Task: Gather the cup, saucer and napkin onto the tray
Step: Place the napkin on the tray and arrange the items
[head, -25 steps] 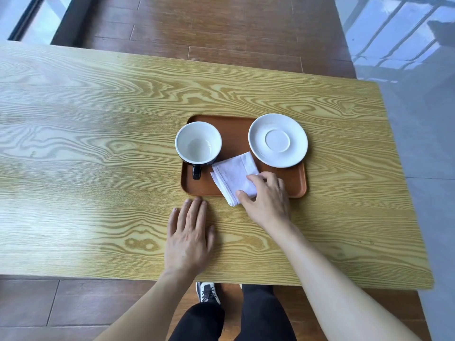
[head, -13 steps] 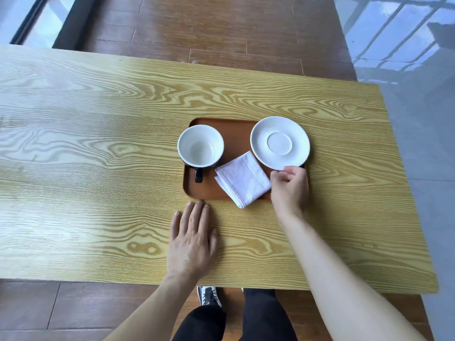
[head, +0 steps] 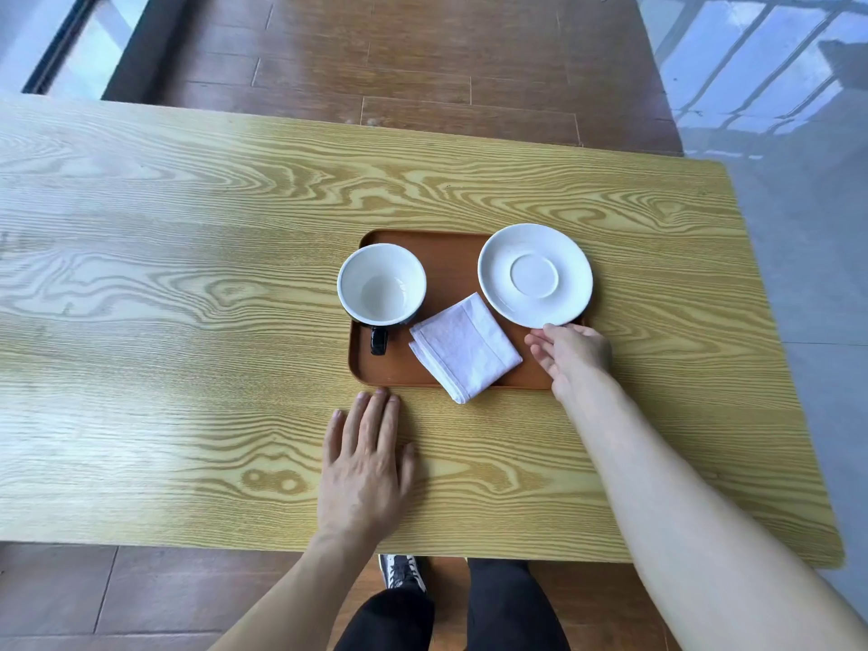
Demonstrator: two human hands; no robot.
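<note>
A brown tray [head: 451,265] lies on the wooden table. On its left stands a cup [head: 381,285], white inside with a dark handle pointing toward me. A white saucer [head: 534,274] rests on the tray's right end, overhanging the rim. A folded white napkin [head: 465,346] lies between them, one corner past the tray's near edge. My right hand [head: 570,357] hovers at the tray's near right corner, fingers apart, its fingertips at the saucer's near rim. My left hand [head: 366,462] lies flat on the table just in front of the tray, holding nothing.
The yellow wood-grain table [head: 188,274] spreads wide to the left. Its near edge runs just above my legs and a shoe [head: 401,573]. Brown floorboards lie beyond the far edge, and a glossy grey floor [head: 808,227] sits past the right edge.
My right hand let go of the napkin and moved right to the saucer's near rim. The napkin stayed on the tray. My left hand has not moved.
</note>
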